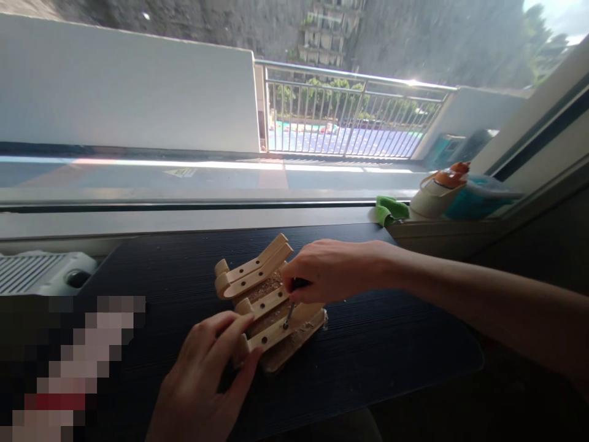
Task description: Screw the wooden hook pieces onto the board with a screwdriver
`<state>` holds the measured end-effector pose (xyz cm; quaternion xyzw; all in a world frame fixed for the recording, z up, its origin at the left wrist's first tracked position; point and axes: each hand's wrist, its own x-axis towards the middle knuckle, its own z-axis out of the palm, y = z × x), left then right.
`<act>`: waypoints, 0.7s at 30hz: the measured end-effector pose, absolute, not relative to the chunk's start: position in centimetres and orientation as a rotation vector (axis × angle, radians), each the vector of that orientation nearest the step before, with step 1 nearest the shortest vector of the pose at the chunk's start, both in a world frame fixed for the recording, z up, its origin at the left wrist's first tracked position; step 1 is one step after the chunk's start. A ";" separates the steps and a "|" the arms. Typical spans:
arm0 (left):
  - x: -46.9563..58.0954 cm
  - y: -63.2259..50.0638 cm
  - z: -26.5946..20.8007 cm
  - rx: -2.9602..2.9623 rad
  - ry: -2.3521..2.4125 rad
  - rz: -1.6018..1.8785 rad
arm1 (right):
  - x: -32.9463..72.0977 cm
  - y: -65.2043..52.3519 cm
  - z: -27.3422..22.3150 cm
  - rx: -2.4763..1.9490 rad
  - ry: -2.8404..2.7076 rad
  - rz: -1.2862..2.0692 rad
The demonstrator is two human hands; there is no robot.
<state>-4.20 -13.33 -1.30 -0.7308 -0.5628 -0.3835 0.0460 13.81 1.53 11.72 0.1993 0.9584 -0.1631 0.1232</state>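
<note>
My right hand (329,270) is closed around a dark-handled screwdriver (289,312), its shaft pointing down at a dark screw or hole in the nearest wooden strip (275,334). The fingers of my left hand (205,362) grip the rounded left end of that strip, thumb on the near side. Beneath lies a flat wooden board (280,358) with wood shavings on it. A second strip (271,302) with dark holes runs parallel, partly hidden by my hands. Farther back, a pair of angled wooden strips (257,265) with rounded left ends rests on the assembly.
A dark table (175,276) stands against a window sill (230,219). On the sill are a green cloth (391,210), a white bottle with an orange top (435,196) and a teal container (483,196). A white ribbed appliance (41,273) sits left. A blurred-out patch covers the lower left.
</note>
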 end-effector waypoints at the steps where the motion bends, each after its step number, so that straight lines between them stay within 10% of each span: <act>1: -4.4 -13.8 -1.5 -2.160 -1.802 -1.250 | 14.0 1.5 12.1 0.594 2.822 -0.493; 12: -2.3 -14.7 -7.5 -1.599 -2.773 -1.974 | 14.0 1.4 12.0 0.571 2.832 -0.566; 21: -2.9 -14.8 -6.9 -1.713 -2.742 -1.758 | 13.6 1.4 11.3 0.544 2.805 -0.576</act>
